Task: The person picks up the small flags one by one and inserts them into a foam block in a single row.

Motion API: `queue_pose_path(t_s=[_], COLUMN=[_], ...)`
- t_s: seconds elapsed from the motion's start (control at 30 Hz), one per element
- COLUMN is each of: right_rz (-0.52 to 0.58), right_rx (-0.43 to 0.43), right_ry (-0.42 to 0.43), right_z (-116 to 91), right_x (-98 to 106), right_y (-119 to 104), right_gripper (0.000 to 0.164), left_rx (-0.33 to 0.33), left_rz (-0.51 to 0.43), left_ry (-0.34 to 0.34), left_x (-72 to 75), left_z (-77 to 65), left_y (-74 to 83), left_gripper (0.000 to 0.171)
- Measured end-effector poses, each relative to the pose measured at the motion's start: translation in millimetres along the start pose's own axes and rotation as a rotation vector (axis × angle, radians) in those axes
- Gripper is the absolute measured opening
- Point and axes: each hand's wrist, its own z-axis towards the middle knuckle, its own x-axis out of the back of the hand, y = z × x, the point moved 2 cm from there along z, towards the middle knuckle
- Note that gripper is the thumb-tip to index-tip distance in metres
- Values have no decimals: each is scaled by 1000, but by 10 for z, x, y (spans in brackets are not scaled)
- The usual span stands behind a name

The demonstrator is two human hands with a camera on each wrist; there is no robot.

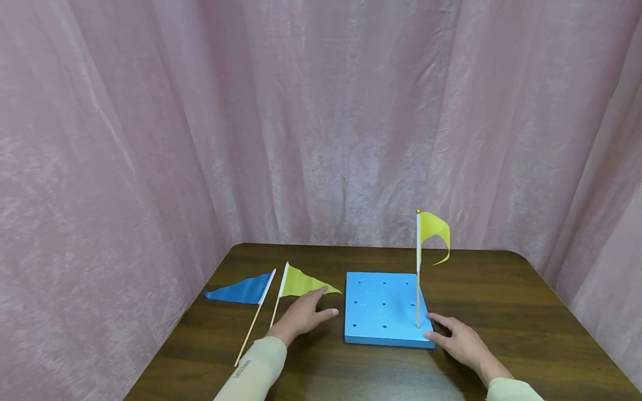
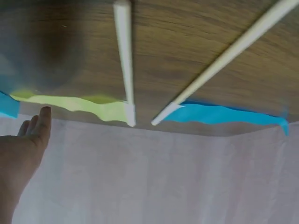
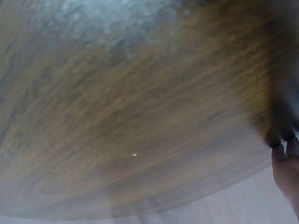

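Note:
A light blue board (image 1: 371, 309) with several small holes lies on the table. One yellow pennant flag (image 1: 433, 225) stands upright in its near right hole. My right hand (image 1: 463, 341) is at the board's near right corner, thumb and index finger spread along the edge; in the right wrist view its fingertips (image 3: 279, 151) reach down to the tabletop. To the left of the board, my left hand (image 1: 302, 316) is over a second yellow pennant flag (image 1: 301, 283) lying flat, its fingers extended and holding nothing. Further left lies a blue pennant flag (image 1: 246, 289) on a wooden stick.
The brown wooden table (image 1: 501, 295) has rounded far corners. Behind it hangs a pink curtain (image 1: 321, 139). The standing flag rises well above the board on the right side.

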Motion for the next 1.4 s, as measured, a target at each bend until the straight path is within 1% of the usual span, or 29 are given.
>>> queue_pose_path(t_s=[0.2,0.3,0.47,0.63,0.73,0.83,0.97,1.07,1.23,1.4], right_rz=[13,14,7,-4,-5,-2,3,4,1,-7], right_rx=[-6,-4,-11,-7,-6,-4,1,1,-8,-8], right_ry=[-2,0,-2,6,6,7,8,7,6,12], right_z=[11,15,16,12,9,5,0,-3,-2,7], right_x=[-9,-6,-12,-14,-10,-7,-7,-9,-12,-15], right_y=[13,14,17,9,6,6,9,15,16,14], right_gripper=[66,66,67,67,67,67,66,65,65,66], left_rx=[74,97,143,204,231,259,276,278,298,341], left_rz=[-28,-35,-46,-36,-17,-22,-56,-60,-35,-38], left_ry=[105,159,232,298,344,382,430,466,496,507], left_x=[169,242,312,316,316,319,318,314,296,286], left_z=[-43,-72,-117,-118,-119,-134,-171,-198,-229,-250], left_y=[-168,-224,-303,-386,-442,-501,-569,-602,-632,-649], left_gripper=[78,75,71,68,66,64,56,52,53,53])
